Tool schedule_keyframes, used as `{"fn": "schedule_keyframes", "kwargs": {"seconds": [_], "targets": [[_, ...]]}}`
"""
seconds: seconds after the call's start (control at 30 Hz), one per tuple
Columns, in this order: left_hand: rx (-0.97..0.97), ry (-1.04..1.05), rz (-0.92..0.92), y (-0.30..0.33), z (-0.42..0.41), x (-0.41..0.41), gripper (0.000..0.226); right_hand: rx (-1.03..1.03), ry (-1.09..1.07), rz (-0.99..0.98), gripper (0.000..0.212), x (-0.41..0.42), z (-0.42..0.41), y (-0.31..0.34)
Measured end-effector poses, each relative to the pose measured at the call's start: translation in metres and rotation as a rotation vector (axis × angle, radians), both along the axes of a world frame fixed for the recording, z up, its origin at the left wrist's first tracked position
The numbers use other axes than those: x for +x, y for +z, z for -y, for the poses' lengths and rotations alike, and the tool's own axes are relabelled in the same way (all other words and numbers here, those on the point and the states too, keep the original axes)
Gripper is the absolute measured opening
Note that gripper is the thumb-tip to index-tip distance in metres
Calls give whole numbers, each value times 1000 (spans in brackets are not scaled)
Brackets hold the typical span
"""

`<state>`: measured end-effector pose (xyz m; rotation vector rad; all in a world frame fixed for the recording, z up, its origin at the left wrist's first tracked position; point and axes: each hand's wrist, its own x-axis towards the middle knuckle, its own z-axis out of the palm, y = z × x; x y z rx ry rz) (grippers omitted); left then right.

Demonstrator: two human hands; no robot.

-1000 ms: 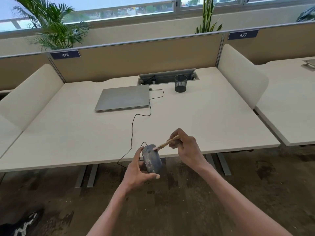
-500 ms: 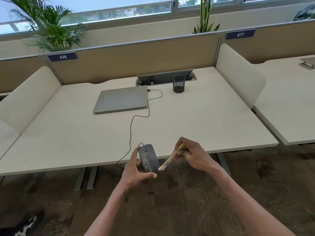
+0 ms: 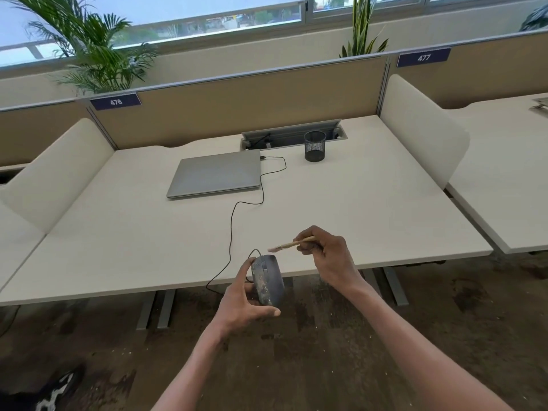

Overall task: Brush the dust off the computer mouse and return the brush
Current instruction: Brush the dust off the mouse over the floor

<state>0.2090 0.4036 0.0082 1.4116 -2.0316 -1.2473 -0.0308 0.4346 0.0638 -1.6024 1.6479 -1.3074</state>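
A dark grey computer mouse (image 3: pixel 268 281), speckled with pale dust on its left side, is held in my left hand (image 3: pixel 241 302) just off the desk's front edge, tipped on its side. Its black cable (image 3: pixel 234 221) runs up across the desk to the laptop. My right hand (image 3: pixel 329 256) pinches a small wooden-handled brush (image 3: pixel 292 245). The bristles point left and hover a little above the mouse's front end, not touching it.
A shut grey laptop (image 3: pixel 216 176) lies at the back of the white desk (image 3: pixel 370 209). A black mesh pen cup (image 3: pixel 315 145) stands by the cable hatch (image 3: pixel 292 133). Padded dividers (image 3: pixel 421 129) flank the desk. A shoe (image 3: pixel 52 394) shows at bottom left.
The brush swept down along the mouse's right side, then lifted back up above its front end. My left hand kept hold of the mouse, turning it slightly.
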Motion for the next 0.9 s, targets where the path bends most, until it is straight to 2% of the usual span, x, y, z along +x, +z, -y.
{"fn": "schedule_keyframes", "kwargs": {"seconds": [0.17,0.4,0.53,0.7,0.83,0.9], "targets": [[-4,8,4,3,-2,-3,130,24,140,-247,22,10,-15,17],[-5,50,-6,1,-5,-5,130,-41,125,-380,14,21,-27,29],[-9,48,-17,1,-5,-9,128,-73,143,-458,18,36,-29,27],[-9,51,-13,0,-5,-4,130,-65,109,-327,12,39,-30,29],[-5,58,-19,-2,-4,-3,130,-63,90,-373,16,39,-32,25],[-14,49,-16,-3,-4,-4,131,-25,118,-335,17,42,-33,25]]}}
